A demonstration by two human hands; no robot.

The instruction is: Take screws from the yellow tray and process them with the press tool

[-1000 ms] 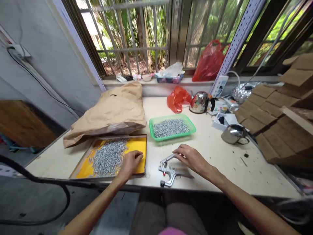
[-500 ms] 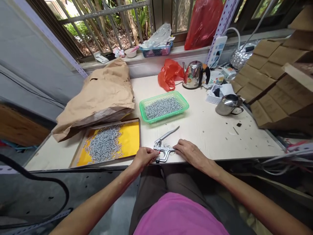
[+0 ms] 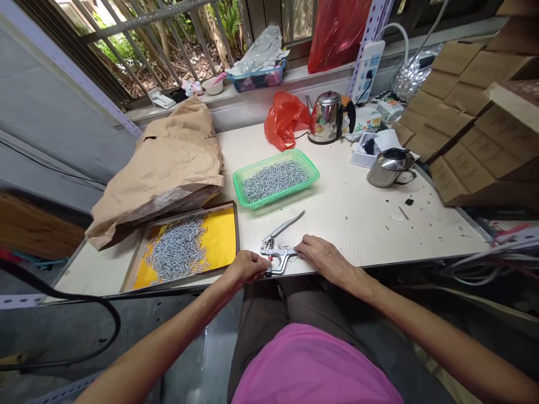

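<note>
Snap-fastener pliers (image 3: 279, 259), silver with a spring and a red part at the jaw, lie on their side at the table's front edge. The upper handle is spread away from the lower one. My left hand (image 3: 249, 266) is closed in a pinch at the jaw; anything between the fingertips is too small to make out. At the other end, my right hand (image 3: 322, 257) rests palm down with its fingers on the lower handle. A tray with a yellow bottom (image 3: 223, 238) holds a heap of small metal pieces (image 3: 177, 249) left of my left hand.
Beyond the pliers stands a green basket (image 3: 275, 200) of similar metal pieces. A big brown paper bag (image 3: 164, 151) overhangs the tray. Behind are a red plastic bag (image 3: 283, 120) and a kettle (image 3: 326, 118). A steel pot (image 3: 386, 168) and cardboard boxes (image 3: 463, 123) stand at right.
The camera view has shifted slightly, so the background sits higher and farther left. Both hands keep about the same places at the pliers, the left still pinched at the jaw.
</note>
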